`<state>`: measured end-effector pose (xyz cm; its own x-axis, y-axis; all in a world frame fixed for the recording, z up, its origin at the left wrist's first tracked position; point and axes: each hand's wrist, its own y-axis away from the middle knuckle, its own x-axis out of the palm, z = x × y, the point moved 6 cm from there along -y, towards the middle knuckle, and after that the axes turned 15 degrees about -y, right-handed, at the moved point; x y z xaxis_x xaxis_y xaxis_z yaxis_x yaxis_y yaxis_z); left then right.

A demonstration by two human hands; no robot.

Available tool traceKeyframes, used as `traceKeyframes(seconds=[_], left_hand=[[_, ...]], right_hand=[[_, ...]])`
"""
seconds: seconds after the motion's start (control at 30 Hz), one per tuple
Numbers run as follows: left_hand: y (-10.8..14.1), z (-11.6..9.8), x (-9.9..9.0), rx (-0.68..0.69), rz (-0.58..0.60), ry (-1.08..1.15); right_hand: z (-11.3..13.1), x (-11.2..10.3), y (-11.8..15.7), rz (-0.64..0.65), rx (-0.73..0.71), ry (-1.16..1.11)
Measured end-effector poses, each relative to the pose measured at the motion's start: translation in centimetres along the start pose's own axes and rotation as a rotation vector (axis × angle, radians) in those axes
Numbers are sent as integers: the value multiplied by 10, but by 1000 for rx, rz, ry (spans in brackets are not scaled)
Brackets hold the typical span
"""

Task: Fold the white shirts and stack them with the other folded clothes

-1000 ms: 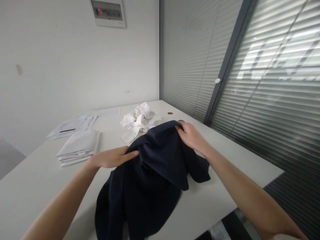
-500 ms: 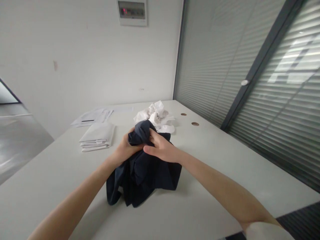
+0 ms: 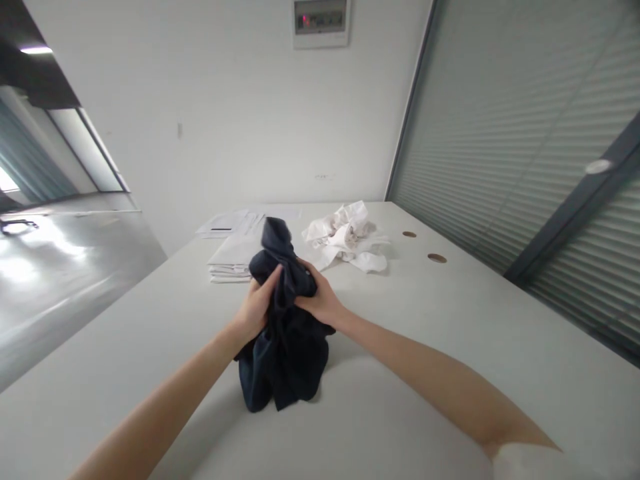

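Observation:
A dark navy cloth (image 3: 290, 347), bunched up, is held upright above the near middle of the white table (image 3: 400, 373). My left hand (image 3: 257, 308) grips its left side, with the thumb across the front folds. On the right side my right hand (image 3: 321, 298) is closed round the fabric, some fingers hidden behind it. The top of the cloth sticks up above both hands, while its lower folds hang down to the tabletop. Beyond it, to the left, lies a folded stack of white cloth (image 3: 230, 261).
Crumpled white cloth (image 3: 347, 237) lies at the back of the table. Papers (image 3: 225, 223) are at the back left. Two round holes are in the tabletop at the right, near a glass partition with blinds (image 3: 480, 147).
The view has turned left. The navy cloth now stands taller and narrower between my hands, its top raised, and my left thumb has come round to the front.

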<state>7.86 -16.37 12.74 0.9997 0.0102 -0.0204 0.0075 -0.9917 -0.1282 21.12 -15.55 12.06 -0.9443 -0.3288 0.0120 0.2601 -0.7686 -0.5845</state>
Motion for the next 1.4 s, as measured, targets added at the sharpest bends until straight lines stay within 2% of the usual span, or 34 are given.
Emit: traceKeyframes(seconds=[0.07,0.13,0.23,0.33,0.37,0.43,0.5,0.6,0.67,0.73,0.83,1.0,1.1,1.23,1.4], left_hand=[[2,-5,-9,186,-68,-263],[4,-6,-20,296,-119,-459],[3,4,-42,292,-143,-512],[-1,23,-58,248,-94,-514],[-2,30,-62,241,-78,-518],[-5,42,-68,220,-71,-523],[-6,52,-73,168,-77,-510],[-7,62,-80,77,-72,-473],[-6,65,-83,51,-70,-453],[-4,66,-85,42,-62,-442],[-1,71,-84,19,-27,-414],[1,74,-83,-14,-10,-367],[2,73,-84,-20,-23,-376],[1,76,-84,-35,-24,-383],[2,81,-82,-48,-20,-402]], right_hand=[[-9,-14,-13,-69,-34,23],[-1,-37,-32,-183,-129,142],[36,-75,-68,-433,-355,489],[64,-97,-104,-641,-445,879],[65,-99,-115,-654,-446,995],[51,-97,-135,-561,-404,1191],[16,-92,-148,-313,-243,1331],[-58,-83,-147,117,182,1385],[-91,-73,-138,247,336,1356],[-103,-56,-134,247,313,1332],[-107,-16,-135,257,200,1258],[-119,59,-139,443,95,1035],[-135,91,-139,516,81,936],[-151,110,-143,497,104,829],[-143,104,-159,336,126,716]])
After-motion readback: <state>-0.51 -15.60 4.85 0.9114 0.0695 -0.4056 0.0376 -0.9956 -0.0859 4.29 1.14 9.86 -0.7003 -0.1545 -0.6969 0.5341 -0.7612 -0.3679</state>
